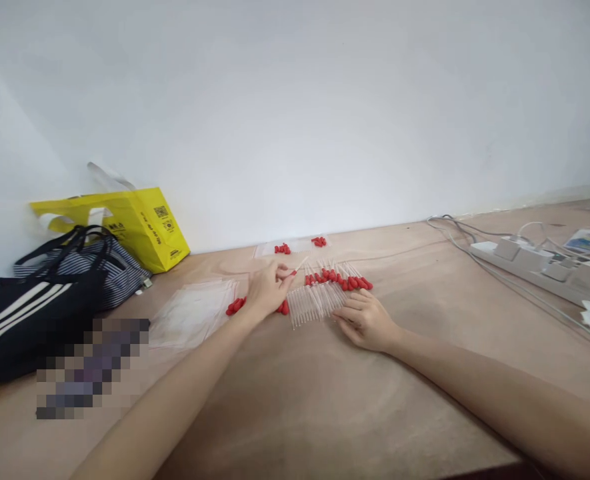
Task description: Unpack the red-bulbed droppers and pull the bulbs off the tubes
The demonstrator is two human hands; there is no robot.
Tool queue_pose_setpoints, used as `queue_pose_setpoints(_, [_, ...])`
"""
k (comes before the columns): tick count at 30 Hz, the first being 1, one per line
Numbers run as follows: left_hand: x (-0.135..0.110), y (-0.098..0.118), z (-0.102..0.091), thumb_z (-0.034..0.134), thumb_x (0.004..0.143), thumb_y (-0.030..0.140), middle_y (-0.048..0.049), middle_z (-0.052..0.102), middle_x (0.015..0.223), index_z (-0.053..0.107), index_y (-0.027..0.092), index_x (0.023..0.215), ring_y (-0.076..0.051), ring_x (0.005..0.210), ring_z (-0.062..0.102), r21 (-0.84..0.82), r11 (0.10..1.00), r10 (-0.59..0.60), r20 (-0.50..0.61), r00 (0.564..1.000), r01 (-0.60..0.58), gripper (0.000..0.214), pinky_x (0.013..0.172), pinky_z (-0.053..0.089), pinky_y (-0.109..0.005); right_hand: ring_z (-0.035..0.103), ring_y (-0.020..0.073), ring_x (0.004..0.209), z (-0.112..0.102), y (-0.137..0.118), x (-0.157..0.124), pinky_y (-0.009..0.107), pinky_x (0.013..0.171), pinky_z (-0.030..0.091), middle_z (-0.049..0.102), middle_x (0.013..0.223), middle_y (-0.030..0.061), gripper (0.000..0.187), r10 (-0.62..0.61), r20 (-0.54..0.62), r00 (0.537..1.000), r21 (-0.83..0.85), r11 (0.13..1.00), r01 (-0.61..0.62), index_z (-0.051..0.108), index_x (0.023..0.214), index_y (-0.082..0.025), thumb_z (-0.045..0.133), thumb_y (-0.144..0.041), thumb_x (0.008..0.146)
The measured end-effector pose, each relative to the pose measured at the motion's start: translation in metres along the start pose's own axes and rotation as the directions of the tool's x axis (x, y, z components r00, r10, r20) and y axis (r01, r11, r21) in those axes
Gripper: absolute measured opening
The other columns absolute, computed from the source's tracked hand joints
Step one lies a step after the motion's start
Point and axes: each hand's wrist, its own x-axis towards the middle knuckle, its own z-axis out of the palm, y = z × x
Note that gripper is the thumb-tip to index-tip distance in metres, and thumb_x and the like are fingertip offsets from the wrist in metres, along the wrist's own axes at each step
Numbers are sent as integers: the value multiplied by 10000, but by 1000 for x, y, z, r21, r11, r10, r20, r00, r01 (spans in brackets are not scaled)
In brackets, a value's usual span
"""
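Note:
My left hand (pixel 269 288) is closed in a pinch on a thin clear dropper with a red bulb (pixel 297 269), lifted just above the wooden table (pixel 325 400). A row of clear droppers with red bulbs (pixel 329 290) lies side by side in front of it. My right hand (pixel 367 321) rests on the table with its fingers bent against the near ends of that row. A few loose red bulbs (pixel 235 306) lie by my left wrist.
Clear plastic bags (pixel 195 313) lie flat to the left, and more packs with red bulbs (pixel 295 247) sit near the white wall. A yellow bag (pixel 135 223) and a striped black bag (pixel 49 300) stand at the far left. A power strip with cables (pixel 539 267) lies at the right.

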Motion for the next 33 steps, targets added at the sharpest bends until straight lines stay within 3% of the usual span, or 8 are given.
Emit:
queue_pose_setpoints(5, [-59, -32, -7, 519, 766, 294, -8, 665, 795, 574, 209, 832, -182, 769, 569, 55, 950, 311, -151, 938, -307, 121, 762, 372, -357, 455, 172, 765, 4, 0, 8, 298, 677, 313, 575, 814, 68, 202, 118, -178, 977, -47, 991, -128, 613, 921, -175, 496, -245, 771])
queue_pose_setpoints(8, [-71, -32, 0, 521, 774, 265, -4, 663, 767, 579, 206, 834, -159, 717, 555, 108, 906, 423, -235, 875, -409, 102, 764, 362, -348, 466, 187, 850, 13, -2, 18, 331, 746, 305, 583, 936, 73, 274, 102, -116, 988, -44, 993, -108, 593, 1002, -193, 525, -321, 770])
queue_pose_setpoints(11, [-71, -24, 5, 516, 783, 251, 12, 660, 707, 586, 210, 786, -143, 665, 538, 156, 862, 506, -261, 822, -482, 81, 751, 358, -333, 479, 185, 889, 23, -7, 26, 388, 843, 236, 615, 905, 36, 238, 61, -22, 998, -9, 998, -62, 614, 956, -243, 534, -376, 775])
queue_pose_setpoints(15, [-67, -17, 6, 487, 800, 237, 26, 669, 706, 600, 224, 782, -139, 676, 540, 172, 834, 551, -232, 802, -523, 115, 771, 348, -331, 499, 167, 876, 31, -11, 30, 431, 902, 136, 647, 748, -5, 158, 44, 6, 999, 25, 999, -44, 638, 861, -267, 521, -355, 800])
queue_pose_setpoints(22, [-66, -16, 18, 468, 816, 270, -7, 679, 866, 623, 231, 924, -167, 820, 548, 174, 823, 563, -136, 815, -540, 193, 902, 301, -392, 505, 161, 834, 26, -13, 28, 428, 928, 118, 656, 667, -2, 164, -54, -41, 998, -10, 999, 53, 626, 897, -256, 486, -305, 828])
queue_pose_setpoints(27, [-66, -15, 21, 454, 829, 236, -20, 668, 945, 617, 223, 964, -185, 941, 545, 182, 814, 577, -140, 805, -552, 212, 979, 217, -459, 511, 149, 827, 26, -14, 27, 408, 921, 145, 648, 661, -10, 193, -101, -76, 992, -55, 994, 97, 588, 983, -262, 455, -253, 843])
queue_pose_setpoints(33, [-66, -14, 13, 456, 820, 209, -6, 666, 956, 640, 235, 880, -203, 987, 540, 182, 787, 611, -98, 786, -589, 195, 999, 170, -514, 526, 136, 875, 26, -15, 25, 397, 925, 128, 622, 593, -49, 160, -127, -97, 987, -83, 989, 119, 597, 859, -240, 452, -183, 826])
